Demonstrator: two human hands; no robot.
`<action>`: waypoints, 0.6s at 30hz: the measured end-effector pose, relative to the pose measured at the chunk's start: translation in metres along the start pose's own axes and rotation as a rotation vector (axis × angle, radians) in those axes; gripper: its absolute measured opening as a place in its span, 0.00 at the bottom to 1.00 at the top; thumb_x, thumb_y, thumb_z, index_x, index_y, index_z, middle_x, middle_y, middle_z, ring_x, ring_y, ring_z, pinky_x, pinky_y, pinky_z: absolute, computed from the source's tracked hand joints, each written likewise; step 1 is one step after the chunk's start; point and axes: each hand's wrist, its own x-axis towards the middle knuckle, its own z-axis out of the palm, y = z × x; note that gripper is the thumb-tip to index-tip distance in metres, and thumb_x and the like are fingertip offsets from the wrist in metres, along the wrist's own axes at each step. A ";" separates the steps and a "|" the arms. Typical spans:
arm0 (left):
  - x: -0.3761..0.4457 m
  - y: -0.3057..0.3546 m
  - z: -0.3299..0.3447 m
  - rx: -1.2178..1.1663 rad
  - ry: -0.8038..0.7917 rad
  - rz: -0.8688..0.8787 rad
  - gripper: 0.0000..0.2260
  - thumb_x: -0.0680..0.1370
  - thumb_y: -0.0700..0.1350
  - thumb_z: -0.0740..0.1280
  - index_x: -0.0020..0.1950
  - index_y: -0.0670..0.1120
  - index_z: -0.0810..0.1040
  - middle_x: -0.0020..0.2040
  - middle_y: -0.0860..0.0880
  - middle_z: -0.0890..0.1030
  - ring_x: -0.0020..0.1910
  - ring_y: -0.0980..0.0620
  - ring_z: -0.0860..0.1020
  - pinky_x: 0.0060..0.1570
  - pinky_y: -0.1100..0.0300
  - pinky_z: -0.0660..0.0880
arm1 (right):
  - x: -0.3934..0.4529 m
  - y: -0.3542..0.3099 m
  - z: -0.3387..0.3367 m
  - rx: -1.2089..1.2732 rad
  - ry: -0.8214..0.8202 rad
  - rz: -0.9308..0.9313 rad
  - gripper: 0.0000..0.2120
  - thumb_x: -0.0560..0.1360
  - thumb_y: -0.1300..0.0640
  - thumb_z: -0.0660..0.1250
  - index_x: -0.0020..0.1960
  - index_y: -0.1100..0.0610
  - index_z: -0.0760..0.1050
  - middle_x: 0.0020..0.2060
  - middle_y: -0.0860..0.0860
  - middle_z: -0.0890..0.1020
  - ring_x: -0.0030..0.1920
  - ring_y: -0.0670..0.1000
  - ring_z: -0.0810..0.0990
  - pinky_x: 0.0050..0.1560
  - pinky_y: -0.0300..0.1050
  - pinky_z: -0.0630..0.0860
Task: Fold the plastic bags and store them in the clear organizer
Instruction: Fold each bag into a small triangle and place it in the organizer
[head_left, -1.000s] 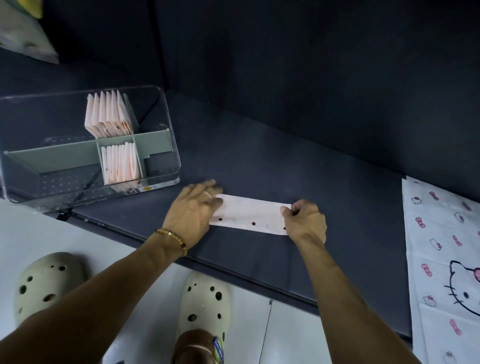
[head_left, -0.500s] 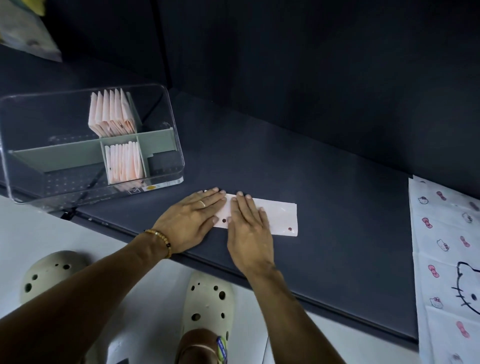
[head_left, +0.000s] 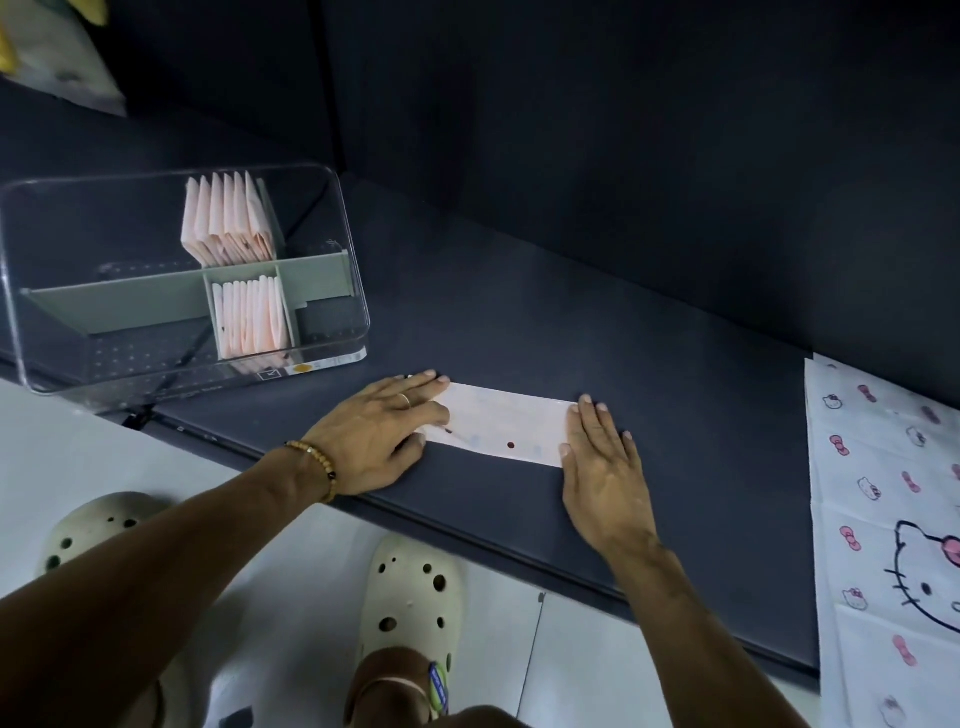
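Note:
A pale pink plastic bag (head_left: 506, 423), folded into a long flat strip, lies on the dark table (head_left: 675, 415) near its front edge. My left hand (head_left: 379, 431) lies flat with straight fingers pressing the strip's left end. My right hand (head_left: 602, 457) lies flat too, fingers straight, covering the strip's right end. The clear organizer (head_left: 332, 218) stands at the left with grey dividers. It holds two rows of folded pink bags (head_left: 228, 223), one in a far compartment and one in a near one.
A white cartoon-cat printed plastic bag (head_left: 888, 519) lies spread at the table's right edge. A dark wall rises behind the table. Below the front edge are white floor tiles and my cream clogs (head_left: 410, 597).
My right hand slid from beside my left hand along the strip to its right end, smoothing it flat. My left hand stayed on the left end.

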 end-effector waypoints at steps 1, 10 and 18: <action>0.000 0.001 0.000 0.005 0.008 -0.007 0.15 0.81 0.49 0.56 0.67 0.54 0.69 0.77 0.53 0.56 0.76 0.56 0.50 0.73 0.62 0.43 | -0.001 -0.007 -0.004 -0.002 0.023 0.022 0.23 0.82 0.55 0.52 0.76 0.58 0.59 0.78 0.53 0.55 0.78 0.52 0.50 0.76 0.50 0.50; 0.003 0.004 0.001 0.022 -0.002 -0.034 0.17 0.80 0.55 0.57 0.68 0.55 0.70 0.76 0.52 0.59 0.76 0.55 0.53 0.73 0.59 0.49 | -0.001 -0.106 -0.004 -0.045 0.300 -0.208 0.06 0.67 0.56 0.74 0.44 0.53 0.81 0.39 0.49 0.79 0.41 0.52 0.77 0.40 0.48 0.74; 0.006 0.028 -0.010 0.090 0.171 -0.126 0.13 0.76 0.41 0.67 0.59 0.51 0.80 0.60 0.47 0.80 0.63 0.49 0.76 0.56 0.52 0.75 | 0.005 -0.104 -0.006 0.071 0.344 -0.059 0.04 0.69 0.59 0.73 0.43 0.54 0.80 0.35 0.49 0.81 0.39 0.53 0.79 0.43 0.48 0.73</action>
